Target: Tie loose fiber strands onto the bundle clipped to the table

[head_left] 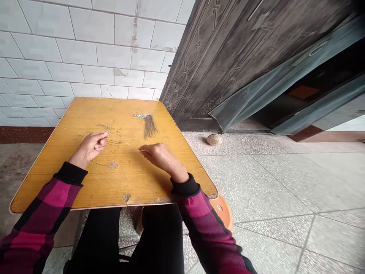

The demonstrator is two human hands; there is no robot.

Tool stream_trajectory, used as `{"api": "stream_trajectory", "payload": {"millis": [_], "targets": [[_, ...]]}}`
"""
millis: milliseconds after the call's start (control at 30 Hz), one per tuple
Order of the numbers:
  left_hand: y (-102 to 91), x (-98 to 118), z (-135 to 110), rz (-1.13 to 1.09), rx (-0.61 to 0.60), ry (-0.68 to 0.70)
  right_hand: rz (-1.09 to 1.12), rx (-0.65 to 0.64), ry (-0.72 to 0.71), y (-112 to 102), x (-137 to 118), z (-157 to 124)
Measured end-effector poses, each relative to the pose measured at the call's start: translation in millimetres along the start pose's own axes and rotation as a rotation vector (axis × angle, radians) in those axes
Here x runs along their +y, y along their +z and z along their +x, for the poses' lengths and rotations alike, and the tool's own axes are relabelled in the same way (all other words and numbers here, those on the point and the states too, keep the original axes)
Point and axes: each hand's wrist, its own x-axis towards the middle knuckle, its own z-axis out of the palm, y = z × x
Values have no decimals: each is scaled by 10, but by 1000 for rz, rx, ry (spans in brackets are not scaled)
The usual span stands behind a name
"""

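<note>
Over the left part of the wooden table, my left hand (92, 145) is closed, thumb and finger pinching a thin, wire-like strand (115, 134). Loose curls of the same material spread around that hand on the tabletop. My right hand (159, 155) hovers at the centre right, fingers pressed together and pointing left. A fine light strand end shows just left of its fingertips; whether they grip it, I cannot make out. Beyond the right hand lies a bundle (150, 125) of thin strands, silvery and patterned along one arm, with dark loose ends fanned towards me.
The yellow wooden table (97, 190) has worn patches near its front edge. A white tiled wall (94, 57) stands behind it. An orange stool (224, 213) sits under the right corner. On the floor by the dark carved door (205, 76) rests a pale ball (214, 139).
</note>
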Motion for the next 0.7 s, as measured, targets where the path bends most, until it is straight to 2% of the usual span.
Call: {"api": "stream_trajectory", "payload": {"millis": [100,167,267,333,433,500,533,600,700], "targets": [[38,-86,13,434,-23,90,-30,-9,106,47,-108,-409],[67,-132,41,737,-20,200,-48,-19,213,111,-176,-628],[108,-99,19,1059,142,446,-92,-51,406,194,-245,-802],[149,-12,-154,1164,290,595,-116,-75,511,221,-267,-831],[183,43,-780,1168,358,724,-127,-105,597,221,-289,-819],[117,-114,-1382,1141,353,736,-118,-121,623,209,-315,-809],[43,-267,-1700,1143,297,698,-110,-124,627,202,-332,-808],[-176,-686,-2310,1132,228,550,-90,-122,622,189,-368,-821],[-559,-1333,-3074,1094,340,74,-65,-98,605,189,-392,-869]]}}
